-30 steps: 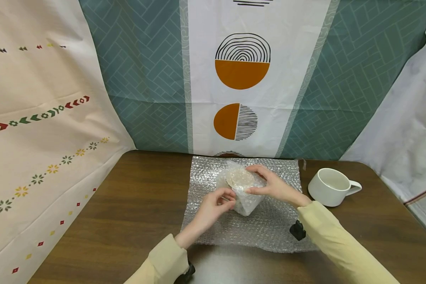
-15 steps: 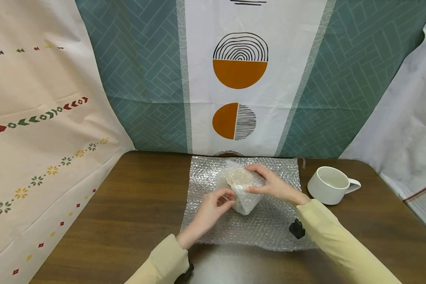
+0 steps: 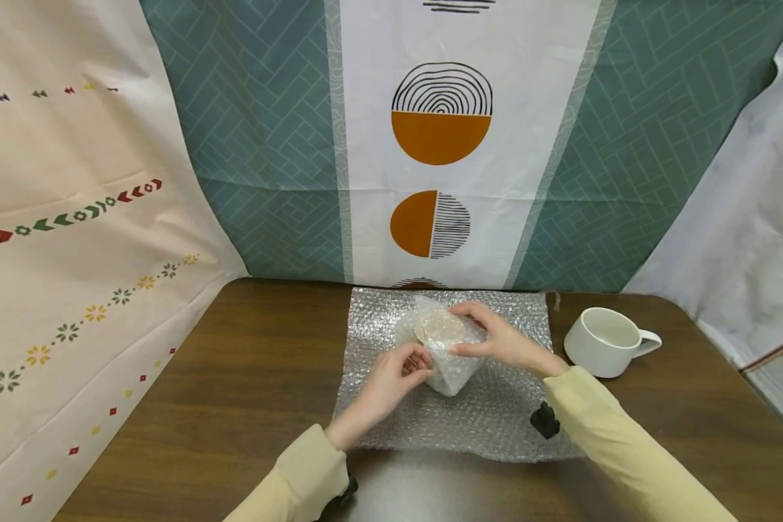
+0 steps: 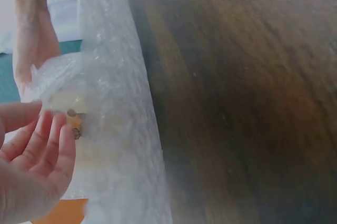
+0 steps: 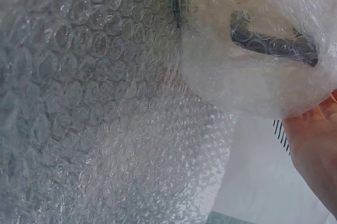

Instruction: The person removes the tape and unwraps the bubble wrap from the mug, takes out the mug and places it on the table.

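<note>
A pale round-topped item [image 3: 440,325], its kind blurred by its clear wrapping, stands on a sheet of bubble wrap [image 3: 470,431]. Through the plastic, the right wrist view shows a dark angular mark on the wrapped item [image 5: 253,84]. My right hand [image 3: 505,341] holds it from the right, thumb at the near side and fingers at the far side. At its near left side is my left hand [image 3: 391,373], fingertips touching the wrapping with the fingers loosely bent. Nothing shows between that thumb and those fingers in the left wrist view.
An off-white mug [image 3: 594,351] stands right of the sheet, its handle pointing right. The brown wooden table [image 3: 235,406] carries everything. Patterned cloths hang behind it and on both sides.
</note>
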{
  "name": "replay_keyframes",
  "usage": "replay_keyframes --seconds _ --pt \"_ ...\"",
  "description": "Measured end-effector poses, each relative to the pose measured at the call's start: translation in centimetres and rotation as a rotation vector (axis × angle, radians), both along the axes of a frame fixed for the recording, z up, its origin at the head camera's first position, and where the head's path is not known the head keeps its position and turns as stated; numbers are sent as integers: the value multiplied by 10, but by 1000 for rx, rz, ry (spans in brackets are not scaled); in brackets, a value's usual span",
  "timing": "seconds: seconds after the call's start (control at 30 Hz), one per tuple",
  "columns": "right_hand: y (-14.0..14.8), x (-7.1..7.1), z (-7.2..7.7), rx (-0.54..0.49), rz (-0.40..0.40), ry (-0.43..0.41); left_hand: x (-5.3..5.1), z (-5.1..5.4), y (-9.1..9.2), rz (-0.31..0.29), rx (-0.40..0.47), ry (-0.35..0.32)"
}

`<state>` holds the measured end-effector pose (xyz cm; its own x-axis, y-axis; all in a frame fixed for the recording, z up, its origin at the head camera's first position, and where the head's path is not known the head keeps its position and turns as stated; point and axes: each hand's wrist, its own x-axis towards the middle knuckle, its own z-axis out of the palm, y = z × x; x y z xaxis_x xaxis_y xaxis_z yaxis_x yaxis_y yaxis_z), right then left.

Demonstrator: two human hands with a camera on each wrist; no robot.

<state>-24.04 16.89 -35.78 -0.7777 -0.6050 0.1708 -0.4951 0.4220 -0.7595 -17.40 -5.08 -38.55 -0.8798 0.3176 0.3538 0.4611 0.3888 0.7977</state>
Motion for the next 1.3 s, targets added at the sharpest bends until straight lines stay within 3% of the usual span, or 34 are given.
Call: replay_keyframes --seconds 0.17,0.43,0.6,0.73,1.0,1.2,1.3 --pt "0 0 0 2 -4 -1 0 -4 -1 24 22 55" --pt "0 -1 -3 3 -2 -6 -3 -6 2 72 -33 128" --pt "0 -1 -2 -8 -3 -12 -6 -5 2 41 -52 161" --pt "0 0 0 -2 -5 -2 -7 -3 1 1 -67 132" --pt "-2 1 0 1 -9 4 -1 5 0 -34 -62 13" --pt "-2 1 1 12 -14 14 1 3 -2 36 -53 12" --pt "-2 1 1 15 -21 14 3 3 -5 65 -41 -30"
